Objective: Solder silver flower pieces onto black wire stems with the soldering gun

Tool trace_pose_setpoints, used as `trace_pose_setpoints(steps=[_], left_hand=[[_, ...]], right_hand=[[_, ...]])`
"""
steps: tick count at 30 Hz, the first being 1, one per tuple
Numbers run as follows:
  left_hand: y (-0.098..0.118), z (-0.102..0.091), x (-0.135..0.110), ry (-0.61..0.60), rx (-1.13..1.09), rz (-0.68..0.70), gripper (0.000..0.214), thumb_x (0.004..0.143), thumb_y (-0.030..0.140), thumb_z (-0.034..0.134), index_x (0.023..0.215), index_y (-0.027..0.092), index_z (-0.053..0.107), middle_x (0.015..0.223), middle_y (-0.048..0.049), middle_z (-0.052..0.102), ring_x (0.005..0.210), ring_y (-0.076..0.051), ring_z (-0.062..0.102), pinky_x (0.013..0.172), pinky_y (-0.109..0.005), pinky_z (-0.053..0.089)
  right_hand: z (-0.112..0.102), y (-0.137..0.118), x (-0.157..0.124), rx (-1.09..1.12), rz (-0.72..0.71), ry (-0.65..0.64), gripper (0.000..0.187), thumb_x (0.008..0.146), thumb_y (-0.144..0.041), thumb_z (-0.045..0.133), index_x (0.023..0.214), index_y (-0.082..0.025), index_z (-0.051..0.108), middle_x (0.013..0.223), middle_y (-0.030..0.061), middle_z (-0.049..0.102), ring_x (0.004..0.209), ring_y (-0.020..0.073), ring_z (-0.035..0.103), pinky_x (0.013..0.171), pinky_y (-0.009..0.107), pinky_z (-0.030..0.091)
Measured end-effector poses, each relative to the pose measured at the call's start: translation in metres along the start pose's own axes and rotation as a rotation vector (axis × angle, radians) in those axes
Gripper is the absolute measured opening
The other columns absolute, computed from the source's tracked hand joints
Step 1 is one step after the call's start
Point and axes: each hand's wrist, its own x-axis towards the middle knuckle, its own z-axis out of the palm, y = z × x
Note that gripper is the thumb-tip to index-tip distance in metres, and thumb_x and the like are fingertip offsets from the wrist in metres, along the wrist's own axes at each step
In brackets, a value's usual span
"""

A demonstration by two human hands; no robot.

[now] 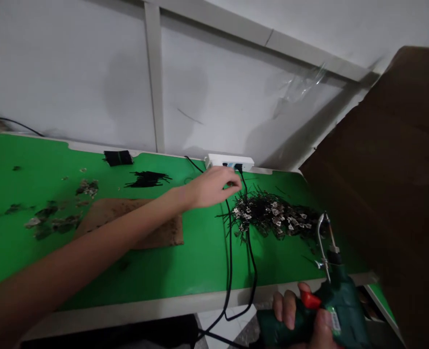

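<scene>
My right hand [301, 315] is wrapped around the handle of a dark green soldering gun [345, 300] with a red trigger. Its metal tip and a curved wire-feed tube point up over the right end of the green table. Across the table reaches my left hand [218, 186], fingers curled in and closed, just in front of a white power strip [232, 160]. A black plug [238, 167] sits in the strip beside those fingers. What the fingertips pinch, if anything, is hidden. To the right lies a long pile of black wires with small metallic parts [272, 213].
Black cords [230, 252] run from the strip over the table's front edge. A brown board [160, 232] lies under my left forearm. Behind are a black wire bundle [118, 157] and loose black wires [147, 179]. Small parts [65, 223] are scattered left. Brown cardboard [392, 160] stands right.
</scene>
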Motion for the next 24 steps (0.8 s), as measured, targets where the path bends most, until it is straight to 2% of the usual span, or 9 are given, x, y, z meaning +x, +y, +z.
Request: trace_pose_setpoints(steps=[4, 7, 10, 13, 16, 19, 21, 24], left_hand=[[-0.006, -0.017, -0.079, 0.03, 0.135, 0.021, 0.021, 0.1, 0.021, 0.05, 0.105, 0.016, 0.07, 0.104, -0.0085, 0.071, 0.1, -0.021, 0.064, 0.088, -0.035, 0.051], [-0.004, -0.042, -0.146, 0.11, 0.208, -0.099, 0.024, 0.103, 0.02, 0.046, 0.109, 0.017, 0.069, 0.109, -0.0081, 0.07, 0.102, -0.02, 0.065, 0.089, -0.033, 0.051], [0.006, -0.065, -0.211, 0.236, 0.227, -0.223, 0.019, 0.102, 0.024, 0.053, 0.113, 0.02, 0.067, 0.108, -0.0055, 0.07, 0.101, -0.018, 0.065, 0.089, -0.029, 0.05], [0.02, -0.066, -0.261, 0.233, 0.299, -0.261, 0.023, 0.102, 0.025, 0.054, 0.122, 0.023, 0.065, 0.115, -0.0055, 0.069, 0.108, -0.02, 0.063, 0.095, -0.033, 0.047], [0.032, -0.045, -0.287, 0.213, 0.405, -0.358, 0.04, 0.098, 0.039, 0.061, 0.134, 0.02, 0.057, 0.128, -0.0098, 0.064, 0.115, -0.025, 0.059, 0.099, -0.04, 0.043], [0.039, -0.024, -0.29, 0.24, 0.454, -0.442, 0.052, 0.098, 0.047, 0.06, 0.138, 0.015, 0.053, 0.13, -0.0142, 0.062, 0.118, -0.029, 0.057, 0.098, -0.044, 0.04], [0.04, -0.019, -0.285, 0.264, 0.46, -0.493, 0.055, 0.098, 0.048, 0.059, 0.141, 0.014, 0.05, 0.132, -0.015, 0.061, 0.119, -0.029, 0.055, 0.098, -0.044, 0.038], [0.035, -0.029, -0.275, 0.303, 0.471, -0.53, 0.037, 0.102, 0.035, 0.053, 0.133, 0.017, 0.057, 0.126, -0.0118, 0.065, 0.116, -0.026, 0.057, 0.095, -0.042, 0.037]], right_hand=[[0.014, -0.004, -0.002, -0.001, 0.025, -0.157, 0.021, 0.096, -0.034, 0.055, 0.099, -0.02, 0.07, 0.05, -0.0057, 0.043, 0.043, 0.0091, 0.029, 0.043, 0.023, 0.027], [0.026, -0.007, -0.008, -0.02, 0.073, -0.278, 0.024, 0.096, -0.036, 0.056, 0.104, -0.019, 0.071, 0.048, -0.005, 0.044, 0.041, 0.0098, 0.031, 0.042, 0.023, 0.027], [0.039, -0.004, -0.022, -0.051, 0.188, -0.42, 0.024, 0.093, -0.032, 0.061, 0.111, -0.019, 0.071, 0.051, -0.0035, 0.049, 0.042, 0.0108, 0.038, 0.042, 0.024, 0.03], [0.054, 0.007, -0.041, -0.085, 0.317, -0.523, 0.025, 0.092, -0.029, 0.062, 0.114, -0.018, 0.07, 0.055, -0.002, 0.054, 0.043, 0.0109, 0.042, 0.043, 0.024, 0.034], [0.073, 0.024, -0.061, -0.121, 0.351, -0.542, 0.024, 0.093, -0.028, 0.064, 0.113, -0.019, 0.069, 0.061, -0.0009, 0.058, 0.047, 0.0107, 0.047, 0.046, 0.024, 0.037], [0.09, 0.041, -0.073, -0.158, 0.343, -0.543, 0.024, 0.09, -0.029, 0.069, 0.109, -0.016, 0.069, 0.063, -0.0009, 0.059, 0.051, 0.0109, 0.048, 0.049, 0.025, 0.04], [0.098, 0.048, -0.076, -0.176, 0.341, -0.523, 0.025, 0.089, -0.03, 0.071, 0.108, -0.014, 0.069, 0.062, -0.0015, 0.058, 0.052, 0.0113, 0.048, 0.05, 0.026, 0.041], [0.104, 0.05, -0.076, -0.173, 0.329, -0.473, 0.022, 0.087, -0.029, 0.071, 0.105, -0.017, 0.068, 0.069, -0.0002, 0.063, 0.052, 0.0112, 0.049, 0.051, 0.027, 0.042]])
